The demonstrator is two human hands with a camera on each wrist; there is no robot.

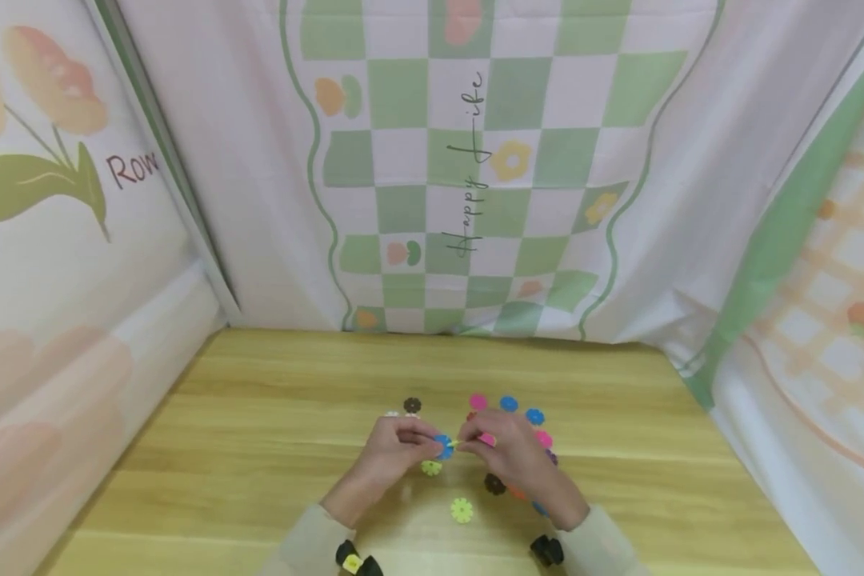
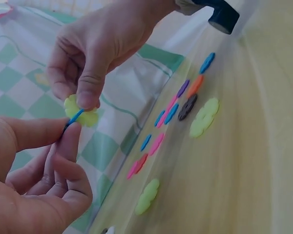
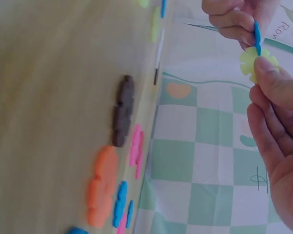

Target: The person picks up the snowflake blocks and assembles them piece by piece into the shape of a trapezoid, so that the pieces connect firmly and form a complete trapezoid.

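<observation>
Close over the table, both hands meet in the middle of the head view. My left hand pinches a blue notched flower disc between thumb and index finger. Thumb and fingers of my right hand grip a yellow-green notched disc, seen edge-on from the head. The two discs cross at about a right angle, notch edge to notch edge, and the left wrist view shows them touching. The right thumb covers part of the yellow-green disc. Below the left fingers lies another yellow-green disc.
Nearer the front sits a loose yellow-green disc. Around the right hand lie pink, blue, dark brown and orange discs. A brown disc rests beyond the left hand. Printed curtains enclose the wooden table.
</observation>
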